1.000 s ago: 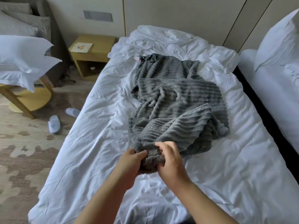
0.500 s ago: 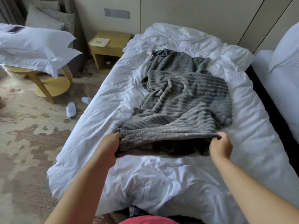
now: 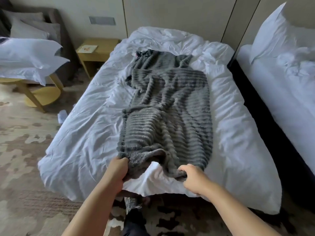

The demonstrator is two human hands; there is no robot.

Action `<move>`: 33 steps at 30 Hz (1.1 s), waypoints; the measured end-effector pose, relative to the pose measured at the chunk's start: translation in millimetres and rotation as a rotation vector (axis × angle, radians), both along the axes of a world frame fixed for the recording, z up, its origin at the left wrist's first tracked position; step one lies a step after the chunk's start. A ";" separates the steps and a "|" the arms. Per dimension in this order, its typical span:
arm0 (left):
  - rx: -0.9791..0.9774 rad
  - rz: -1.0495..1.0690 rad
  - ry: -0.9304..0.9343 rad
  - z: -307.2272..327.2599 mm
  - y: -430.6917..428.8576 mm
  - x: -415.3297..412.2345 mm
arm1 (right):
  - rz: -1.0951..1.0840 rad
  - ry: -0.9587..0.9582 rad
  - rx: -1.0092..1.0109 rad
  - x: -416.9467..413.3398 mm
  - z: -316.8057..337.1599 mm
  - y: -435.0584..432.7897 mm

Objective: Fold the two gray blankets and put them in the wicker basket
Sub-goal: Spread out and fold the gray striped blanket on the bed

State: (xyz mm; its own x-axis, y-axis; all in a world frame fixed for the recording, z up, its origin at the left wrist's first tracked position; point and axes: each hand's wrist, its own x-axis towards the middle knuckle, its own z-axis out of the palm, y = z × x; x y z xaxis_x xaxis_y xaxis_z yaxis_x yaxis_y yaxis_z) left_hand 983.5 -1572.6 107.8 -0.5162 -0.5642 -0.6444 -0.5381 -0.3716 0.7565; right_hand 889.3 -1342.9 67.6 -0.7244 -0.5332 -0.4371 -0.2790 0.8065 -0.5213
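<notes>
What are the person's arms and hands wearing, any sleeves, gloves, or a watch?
Both forearms are bare, with no sleeves in view. The left hand and right hand are ungloved, and neither wrist carries a watch or bracelet. The fingers are mostly hidden, so rings cannot be ruled out.

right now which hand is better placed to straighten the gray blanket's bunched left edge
Left, probably. The left hand grips the gray blanket at its near left corner, on that bunched side; the right hand grips the near right corner and would have to cross over.
</notes>
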 end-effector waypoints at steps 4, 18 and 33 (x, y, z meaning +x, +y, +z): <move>-0.515 -0.313 -0.114 -12.1 20.4 26.0 | -0.040 0.041 -0.107 19.2 6.9 16.4; -0.172 -0.593 0.140 39.3 85.6 5.2 | -0.157 0.590 -0.582 49.4 63.9 10.9; 0.593 -0.293 0.374 80.5 -11.8 54.7 | -0.568 -0.258 -0.530 9.4 17.3 -7.3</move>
